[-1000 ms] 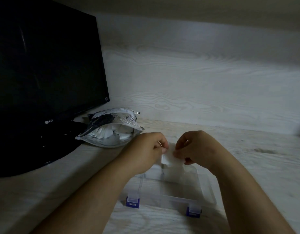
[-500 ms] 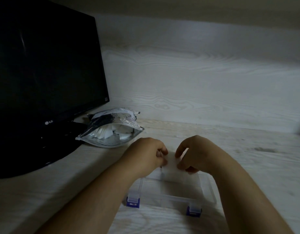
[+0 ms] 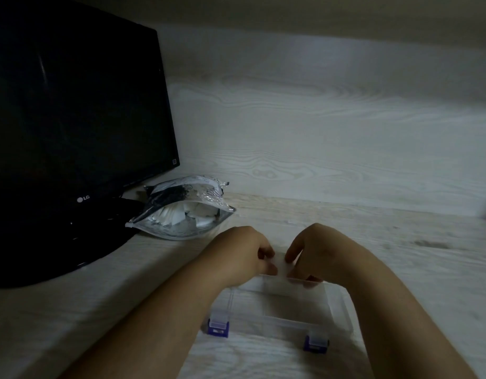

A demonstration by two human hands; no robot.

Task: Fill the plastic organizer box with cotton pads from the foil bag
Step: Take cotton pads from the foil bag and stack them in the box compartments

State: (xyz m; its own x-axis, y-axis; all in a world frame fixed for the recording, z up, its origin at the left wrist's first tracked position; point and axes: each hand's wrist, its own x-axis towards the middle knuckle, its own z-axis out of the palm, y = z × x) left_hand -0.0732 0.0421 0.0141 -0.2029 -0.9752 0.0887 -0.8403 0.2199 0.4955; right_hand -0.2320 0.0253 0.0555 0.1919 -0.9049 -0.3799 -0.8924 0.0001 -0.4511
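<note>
hands meet above the far side of a clear box on a pale desk. the left hand (image 3: 244, 255) has its fingers curled in, thumb and fingertips nipping the left edge of a small white wad of cotton pads (image 3: 280, 266). the right hand (image 3: 318, 255) mirrors it, fingers bent, gripping the right edge of the same wad. the pads are blurred in the dim light, and how many there are cannot be told. they hang between the two hands just at the far rim of the plastic organizer box (image 3: 285, 321), which lies flat under both wrists. faint divider lines show through its clear walls, but which compartment the pads are over cannot be made out. two purple latches sit on the near side of the box, one at the left (image 3: 218, 327) and one at the right (image 3: 315, 343). beyond the left hand, well apart from the box, the foil bag (image 3: 181, 231) lies on its side with its mouth open and white pads showing inside. it rests against the foot of a dark monitor (image 3: 72, 119) with its screen off. the wood-grain desk (image 3: 414, 255) runs back to a matching rear panel (image 3: 332, 127).
</note>
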